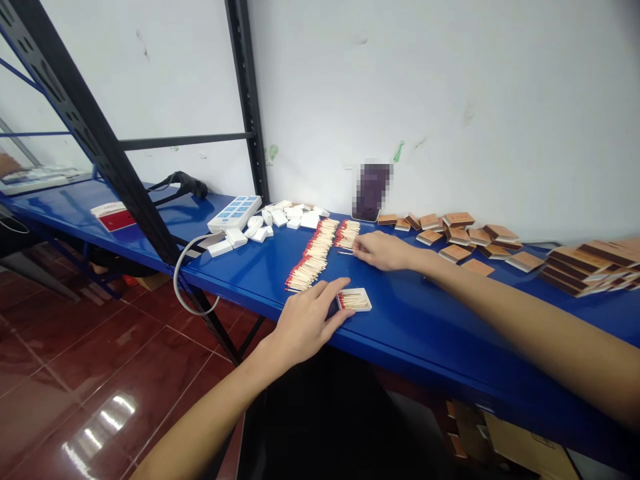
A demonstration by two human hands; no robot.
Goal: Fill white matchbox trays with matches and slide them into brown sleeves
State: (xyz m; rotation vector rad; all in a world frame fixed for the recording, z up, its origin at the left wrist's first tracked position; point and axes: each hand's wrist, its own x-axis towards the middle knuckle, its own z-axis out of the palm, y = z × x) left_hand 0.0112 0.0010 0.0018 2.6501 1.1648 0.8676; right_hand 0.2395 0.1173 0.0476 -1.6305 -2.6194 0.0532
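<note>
My left hand (310, 320) steadies a small white matchbox tray (366, 303) near the table's front edge, with thumb and fingers on its near and far sides. Several red-tipped matches (353, 300) lie in that tray. Beyond it, my right hand (383, 251) is closed in a pinch on a match (345, 253), low over the blue tabletop. Just behind those fingertips is a short row of matches (347, 233). A longer row of loose matches (313, 257) runs to the left of it, red heads facing left.
White empty-looking trays (287, 215) are heaped by a power strip (235, 212) with a grey cable. Matchbox sleeves (455, 235) lie scattered at the right, beside stacked ones (585, 267). A blurred-out phone (373, 192) leans on the wall. A black shelf post (100, 127) stands left.
</note>
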